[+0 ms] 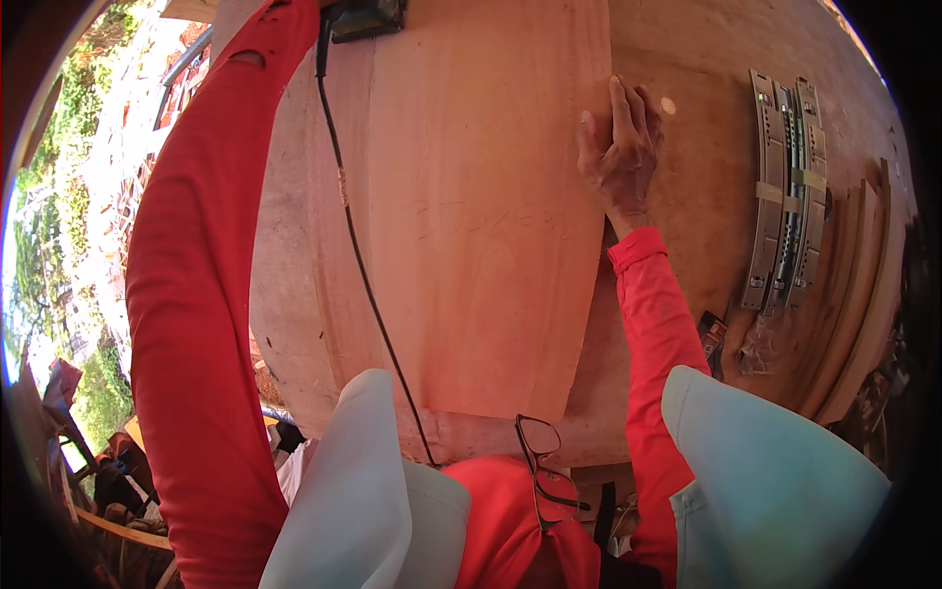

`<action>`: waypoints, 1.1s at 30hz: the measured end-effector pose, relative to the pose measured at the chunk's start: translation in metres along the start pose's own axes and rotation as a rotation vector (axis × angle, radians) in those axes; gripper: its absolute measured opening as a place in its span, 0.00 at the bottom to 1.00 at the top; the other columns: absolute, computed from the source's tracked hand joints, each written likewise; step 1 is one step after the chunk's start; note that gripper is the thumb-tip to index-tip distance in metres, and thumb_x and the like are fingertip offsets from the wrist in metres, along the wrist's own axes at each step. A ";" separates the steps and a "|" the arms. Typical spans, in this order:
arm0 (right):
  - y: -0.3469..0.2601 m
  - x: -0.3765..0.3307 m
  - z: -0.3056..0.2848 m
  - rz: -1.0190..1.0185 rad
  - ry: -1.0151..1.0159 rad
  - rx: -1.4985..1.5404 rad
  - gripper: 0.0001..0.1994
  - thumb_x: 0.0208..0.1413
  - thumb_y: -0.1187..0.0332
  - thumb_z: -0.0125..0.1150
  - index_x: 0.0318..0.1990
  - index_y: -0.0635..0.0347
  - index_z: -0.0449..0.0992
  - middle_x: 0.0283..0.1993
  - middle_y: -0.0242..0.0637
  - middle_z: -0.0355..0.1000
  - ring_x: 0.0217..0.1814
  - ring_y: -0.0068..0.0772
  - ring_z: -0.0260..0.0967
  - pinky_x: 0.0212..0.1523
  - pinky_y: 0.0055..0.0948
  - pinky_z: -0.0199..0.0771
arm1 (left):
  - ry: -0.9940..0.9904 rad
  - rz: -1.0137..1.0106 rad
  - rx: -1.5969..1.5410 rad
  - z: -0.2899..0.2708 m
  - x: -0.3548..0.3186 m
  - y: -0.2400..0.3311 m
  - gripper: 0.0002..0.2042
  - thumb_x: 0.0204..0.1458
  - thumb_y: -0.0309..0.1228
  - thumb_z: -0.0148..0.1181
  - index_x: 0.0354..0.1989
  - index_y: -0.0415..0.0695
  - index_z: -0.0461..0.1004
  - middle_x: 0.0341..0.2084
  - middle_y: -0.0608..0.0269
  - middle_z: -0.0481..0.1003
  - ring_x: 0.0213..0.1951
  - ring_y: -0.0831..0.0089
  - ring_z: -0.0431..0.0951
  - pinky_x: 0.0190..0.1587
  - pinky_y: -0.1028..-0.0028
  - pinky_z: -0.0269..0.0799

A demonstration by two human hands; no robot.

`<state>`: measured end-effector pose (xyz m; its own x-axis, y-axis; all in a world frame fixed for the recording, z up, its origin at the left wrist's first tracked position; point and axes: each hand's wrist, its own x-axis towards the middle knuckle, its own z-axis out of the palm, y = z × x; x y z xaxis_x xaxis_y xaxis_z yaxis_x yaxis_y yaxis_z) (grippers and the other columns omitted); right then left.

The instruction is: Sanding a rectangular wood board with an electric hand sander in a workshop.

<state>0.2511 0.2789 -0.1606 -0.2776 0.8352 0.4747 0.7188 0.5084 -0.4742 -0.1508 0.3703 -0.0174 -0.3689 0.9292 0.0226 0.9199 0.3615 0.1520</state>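
A wide, pale reddish wooden board (461, 245) lies flat on the wooden worktable, with faint pencil marks on its face. My right hand (625, 147) rests at the board's right edge, fingers stretched forward and thumb apart on the wood. My left arm reaches up the left side in a red sleeve (196, 294); its hand is beyond the top edge of the picture. Close to where that sleeve leaves the view, a dark power tool (368, 18) sits on the board, only partly visible. From it a black cord (358, 255) runs down across the board toward me.
Right of the board, metal drawer slides (785, 191) lie bundled with tape on the worktable (687, 255). Long wooden strips (854, 294) lie along the far right. Eyeglasses (545, 466) hang at my chest. Light blue fabric flaps (343, 491) cover part of the lower view.
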 end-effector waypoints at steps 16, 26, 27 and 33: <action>0.009 -0.003 -0.001 0.014 0.007 -0.040 0.29 0.55 0.60 0.65 0.63 0.61 0.72 0.65 0.40 0.71 0.71 0.54 0.60 0.68 0.56 0.60 | -0.068 0.110 -0.212 0.004 -0.065 0.034 0.30 0.41 0.50 0.72 0.40 0.34 0.70 0.25 0.51 0.78 0.32 0.54 0.81 0.36 0.61 0.77; -0.002 0.002 -0.005 0.038 0.006 -0.044 0.30 0.55 0.59 0.64 0.64 0.61 0.70 0.66 0.40 0.70 0.73 0.55 0.58 0.72 0.56 0.56 | -0.066 0.160 -0.009 -0.006 -0.128 -0.034 0.25 0.49 0.47 0.67 0.46 0.40 0.69 0.40 0.40 0.78 0.44 0.46 0.81 0.49 0.55 0.74; -0.004 0.003 -0.002 0.034 0.005 -0.039 0.30 0.55 0.59 0.64 0.64 0.61 0.70 0.66 0.40 0.70 0.73 0.55 0.58 0.72 0.56 0.56 | -0.033 0.162 -0.006 -0.006 -0.122 -0.039 0.26 0.49 0.48 0.67 0.46 0.40 0.69 0.39 0.41 0.79 0.44 0.45 0.81 0.49 0.54 0.74; -0.001 0.000 -0.001 0.039 -0.037 -0.042 0.30 0.57 0.59 0.63 0.65 0.62 0.69 0.67 0.41 0.69 0.73 0.56 0.58 0.71 0.56 0.56 | -0.100 0.049 -0.125 -0.013 -0.081 -0.033 0.31 0.42 0.50 0.72 0.41 0.34 0.69 0.30 0.48 0.79 0.35 0.52 0.82 0.38 0.60 0.77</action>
<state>0.2509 0.2787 -0.1597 -0.2717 0.8619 0.4282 0.7557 0.4665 -0.4596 -0.1533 0.2825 -0.0116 -0.3030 0.9508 -0.0647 0.9104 0.3089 0.2751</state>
